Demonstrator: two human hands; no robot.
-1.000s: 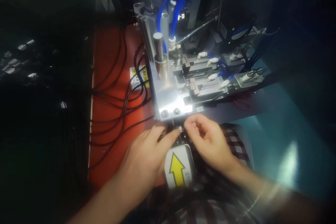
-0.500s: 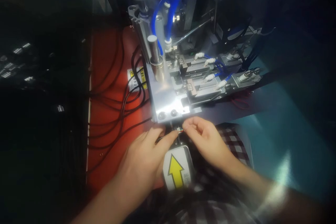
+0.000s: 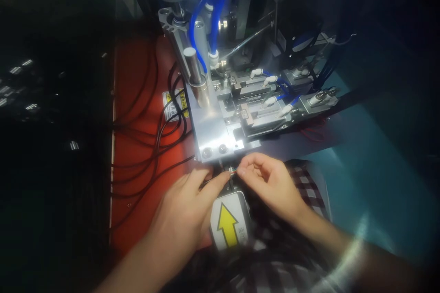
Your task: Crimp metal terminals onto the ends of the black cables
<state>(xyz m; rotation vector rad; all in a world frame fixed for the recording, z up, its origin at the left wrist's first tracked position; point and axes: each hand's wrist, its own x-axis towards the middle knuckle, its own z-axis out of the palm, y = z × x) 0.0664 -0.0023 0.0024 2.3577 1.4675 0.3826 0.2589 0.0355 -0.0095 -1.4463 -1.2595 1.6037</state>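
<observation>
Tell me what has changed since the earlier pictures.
The view has shifted, so the machine sits slightly further left in the picture. Thin coloured wires show more clearly between the left hand and right hand. Nothing was visibly grabbed or let go. Both hands' poses and the yellow arrow look much the same.

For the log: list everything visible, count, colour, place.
Plate: one, silver, centre
Post: one, silver, on plate
Elbow fittings: four, white, right of plate
Tubes: several, blue, upper centre
Panel: one, red, left
Cables: several, black, over panel
Warning label: one, white-yellow, behind cables
Connector: one, whitish, near plate
Wires: unclear, red and greenish, beside connector
Arrow label: one, white-yellow, below connector
Cloth: one, dark-pale check, right
Left grip: one, bare, at connector
Right grip: one, bare, at wires
</observation>
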